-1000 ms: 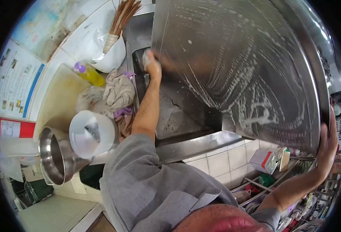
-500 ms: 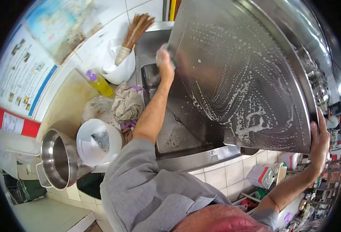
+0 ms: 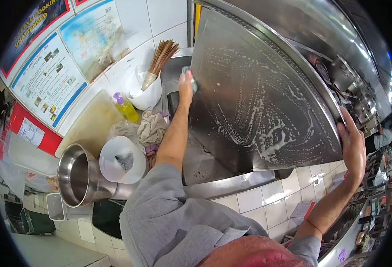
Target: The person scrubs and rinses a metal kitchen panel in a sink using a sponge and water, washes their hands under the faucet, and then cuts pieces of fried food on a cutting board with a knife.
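Note:
A large stainless steel sheet [image 3: 231, 102] leans at a slant over the sink [image 3: 202, 171], its face streaked with white soap suds. My left hand [image 3: 185, 89] is closed around a greenish scrubbing sponge [image 3: 194, 86] at the sheet's left edge. At the lower right corner, my right hand [image 3: 353, 144] grips the sheet's rim, fingers curled over it. Part of the sink basin is hidden behind the sheet.
Left of the sink stand a white tub [image 3: 112, 167], a steel pot [image 3: 73, 178], a bunched cloth [image 3: 152, 127], a yellow soap bottle [image 3: 127, 110] and a white bowl [image 3: 151, 95] with a stick brush [image 3: 161, 58]. Pots [image 3: 342, 73] sit at right.
The view has shifted, showing more of the wall posters and floor. My left hand stays at the sheet's left edge with the sponge; my right hand keeps hold of the rim.

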Tool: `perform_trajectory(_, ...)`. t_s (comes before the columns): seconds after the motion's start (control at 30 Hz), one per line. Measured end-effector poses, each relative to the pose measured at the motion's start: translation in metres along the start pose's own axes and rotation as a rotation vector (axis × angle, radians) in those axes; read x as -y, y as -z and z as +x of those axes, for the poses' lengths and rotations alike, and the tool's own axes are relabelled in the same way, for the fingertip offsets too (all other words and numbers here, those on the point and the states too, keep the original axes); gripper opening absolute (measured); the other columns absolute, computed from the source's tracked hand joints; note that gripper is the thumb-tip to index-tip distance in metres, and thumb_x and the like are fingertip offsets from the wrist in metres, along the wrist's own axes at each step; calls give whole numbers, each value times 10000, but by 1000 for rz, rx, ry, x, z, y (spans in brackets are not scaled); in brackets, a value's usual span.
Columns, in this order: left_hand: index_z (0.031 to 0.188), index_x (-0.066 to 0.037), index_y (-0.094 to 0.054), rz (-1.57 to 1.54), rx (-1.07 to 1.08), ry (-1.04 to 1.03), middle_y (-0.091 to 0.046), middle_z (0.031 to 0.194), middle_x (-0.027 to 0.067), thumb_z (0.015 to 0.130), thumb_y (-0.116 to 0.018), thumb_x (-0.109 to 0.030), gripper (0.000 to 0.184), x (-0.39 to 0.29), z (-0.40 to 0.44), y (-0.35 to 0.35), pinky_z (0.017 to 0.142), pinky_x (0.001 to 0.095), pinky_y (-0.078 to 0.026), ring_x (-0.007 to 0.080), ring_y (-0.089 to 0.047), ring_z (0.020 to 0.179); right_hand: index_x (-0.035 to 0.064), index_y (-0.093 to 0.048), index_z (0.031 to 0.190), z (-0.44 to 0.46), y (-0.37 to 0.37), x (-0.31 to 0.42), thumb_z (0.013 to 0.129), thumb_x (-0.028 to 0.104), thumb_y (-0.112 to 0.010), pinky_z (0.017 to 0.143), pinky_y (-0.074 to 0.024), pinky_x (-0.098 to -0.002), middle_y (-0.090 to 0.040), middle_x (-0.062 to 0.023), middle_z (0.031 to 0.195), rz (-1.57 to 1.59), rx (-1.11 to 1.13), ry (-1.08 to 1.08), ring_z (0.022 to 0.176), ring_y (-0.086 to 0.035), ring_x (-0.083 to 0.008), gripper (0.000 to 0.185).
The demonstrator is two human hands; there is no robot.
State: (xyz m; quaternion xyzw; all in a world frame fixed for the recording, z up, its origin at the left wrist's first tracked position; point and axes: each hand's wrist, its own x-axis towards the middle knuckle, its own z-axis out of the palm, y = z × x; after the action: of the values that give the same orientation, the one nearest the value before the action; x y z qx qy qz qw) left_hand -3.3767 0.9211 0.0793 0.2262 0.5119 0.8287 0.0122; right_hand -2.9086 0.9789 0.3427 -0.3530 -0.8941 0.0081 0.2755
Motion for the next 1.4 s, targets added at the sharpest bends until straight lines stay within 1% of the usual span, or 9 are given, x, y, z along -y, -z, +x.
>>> perform_trajectory(0.33, 892, -48, -568, -6, 202, -386, -503, 687, -30, 917, -513, -325, 284, -165, 58, -85, 524, 244, -368, 70, -443, 597, 54, -465, 1284, 5, -5, -13, 922, 171, -487, 900, -400, -302, -601, -182, 1133, 21, 108, -138, 1029, -573, -182, 381)
perform_trajectory(0.57, 1036, -67, -555, -124, 23, 162, -560, 895, -13, 932, -500, -285, 247, 71, -15, 46, 719, 253, -431, 95, -530, 809, 42, -454, 1292, 1, -20, -38, 937, 171, -470, 915, -390, -295, -585, -172, 1166, 75, 68, -165, 1051, -553, -175, 379)
perform_trajectory(0.7, 1073, -67, -538, -218, 61, 213, -564, 983, 16, 949, -468, -268, 247, 83, -14, 57, 803, 286, -429, 133, -537, 906, 61, -496, 1262, 2, -25, -58, 933, 165, -477, 882, -422, -297, -609, -162, 1129, -5, -33, 43, 1023, -580, -183, 345)
perform_trajectory(0.83, 956, -23, -573, -18, 230, -236, -560, 840, 0, 904, -529, -281, 267, -51, 32, -33, 639, 253, -400, 93, -493, 723, 34, -484, 1268, 0, -34, -68, 947, 129, -460, 860, -412, -253, -615, -105, 1038, 210, -63, -157, 917, -538, -121, 336)
perform_trajectory(0.93, 1050, -27, -545, -29, 349, -34, -446, 599, 29, 940, -471, -320, 322, -144, 35, -90, 496, 289, -399, 129, -479, 547, 10, -464, 1283, -10, -33, -106, 948, 138, -469, 863, -408, -246, -576, -92, 1096, 163, -11, -222, 999, -501, -123, 360)
perform_trajectory(1.07, 945, -81, -542, -16, 165, -406, -416, 597, -36, 947, -453, -355, 287, -50, 31, -84, 412, 229, -316, 79, -362, 438, 1, -444, 1295, -29, -37, -119, 951, 141, -462, 882, -397, -259, -564, -108, 1130, 126, -123, -154, 1018, -490, -140, 372)
perform_trajectory(1.13, 934, -30, -570, 60, 38, -204, -548, 819, 8, 902, -537, -302, 276, 4, 16, -42, 637, 263, -402, 102, -476, 710, -6, -423, 1309, -29, -35, -110, 956, 143, -452, 910, -382, -279, -547, -124, 1173, 29, -94, -279, 1028, -488, -160, 384)
perform_trajectory(1.33, 1054, -71, -550, 84, -206, 56, -504, 809, -50, 915, -532, -329, 294, 176, -2, 57, 614, 213, -386, 53, -452, 690, 5, -417, 1320, -28, -26, -115, 950, 186, -474, 920, -375, -287, -540, -121, 1200, 47, -140, -417, 1030, -497, -166, 415)
perform_trajectory(1.4, 1030, 10, -576, 341, -340, 59, -567, 981, 131, 888, -534, -364, 402, 243, -9, 94, 789, 373, -429, 250, -538, 881, 15, -430, 1315, -26, -22, -107, 948, 192, -478, 910, -389, -290, -548, -111, 1189, -87, -181, -351, 1027, -503, -166, 410)
